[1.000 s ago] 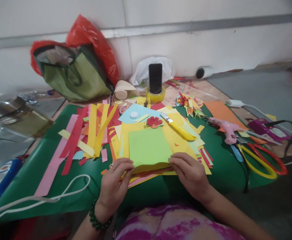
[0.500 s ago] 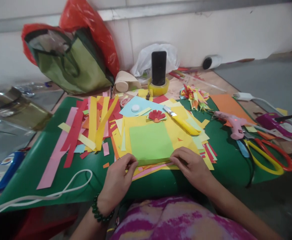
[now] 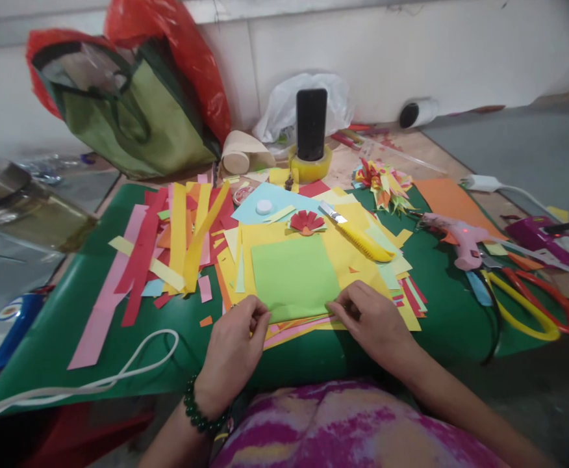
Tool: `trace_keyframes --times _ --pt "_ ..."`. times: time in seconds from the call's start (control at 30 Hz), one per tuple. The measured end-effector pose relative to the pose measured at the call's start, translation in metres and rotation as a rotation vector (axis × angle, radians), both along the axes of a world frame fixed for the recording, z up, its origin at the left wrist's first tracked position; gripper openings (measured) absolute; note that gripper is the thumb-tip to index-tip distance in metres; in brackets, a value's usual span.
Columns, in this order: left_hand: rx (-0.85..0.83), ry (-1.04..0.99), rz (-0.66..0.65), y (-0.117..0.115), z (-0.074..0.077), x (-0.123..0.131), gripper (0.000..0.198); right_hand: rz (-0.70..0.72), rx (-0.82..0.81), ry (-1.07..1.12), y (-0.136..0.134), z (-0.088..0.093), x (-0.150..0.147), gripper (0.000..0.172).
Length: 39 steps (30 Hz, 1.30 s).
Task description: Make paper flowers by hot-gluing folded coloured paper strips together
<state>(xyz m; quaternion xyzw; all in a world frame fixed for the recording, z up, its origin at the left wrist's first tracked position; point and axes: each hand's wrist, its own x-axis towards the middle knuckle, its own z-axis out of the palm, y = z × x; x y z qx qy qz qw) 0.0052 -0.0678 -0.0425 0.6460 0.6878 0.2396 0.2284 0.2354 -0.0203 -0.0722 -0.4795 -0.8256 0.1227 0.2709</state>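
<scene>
A light green sheet of paper (image 3: 294, 276) lies on a stack of yellow paper (image 3: 357, 260) in front of me. My left hand (image 3: 240, 331) pinches its near left corner between thumb and fingers. At the near right corner, my right hand (image 3: 362, 315) pinches the same sheet. The near edge between my hands curls up slightly. Beyond the sheet sit a small red paper flower (image 3: 307, 221) and a yellow utility knife (image 3: 362, 239) with its blade out.
Paper strips (image 3: 180, 227) lie on the left of the green mat (image 3: 99, 273). A pink glue gun (image 3: 464, 237) and scissors (image 3: 523, 305) are on the right. A phone (image 3: 311, 123) stands in a tape roll (image 3: 314, 168) at the back. A white cable (image 3: 119, 374) loops at front left.
The near edge of the green sheet lies flatter, with less of a raised fold than before. Both hands keep their pinch at its corners. The view has shifted slightly.
</scene>
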Motion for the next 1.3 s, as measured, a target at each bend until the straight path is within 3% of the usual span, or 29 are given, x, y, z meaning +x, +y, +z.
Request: trace_keyframes --times 0.53,0.97,1.2,1.3 --pt "0.092 0.055 -0.020 -0.002 -0.006 0.001 0.006 -0.021 -0.023 0.010 -0.001 -0.002 0.001 0.025" --pt "0.144 0.141 -0.043 -0.004 -0.010 0.004 0.014 -0.012 -0.009 -0.043 -0.001 -0.004 0.001 0.027" --pt "0.243 0.354 -0.051 -0.009 -0.020 0.007 0.023 -0.003 0.047 -0.072 -0.002 -0.005 0.000 0.022" --pt "0.321 0.537 -0.161 -0.008 -0.018 0.004 0.041 -0.004 0.098 -0.072 -0.002 -0.006 0.000 0.018"
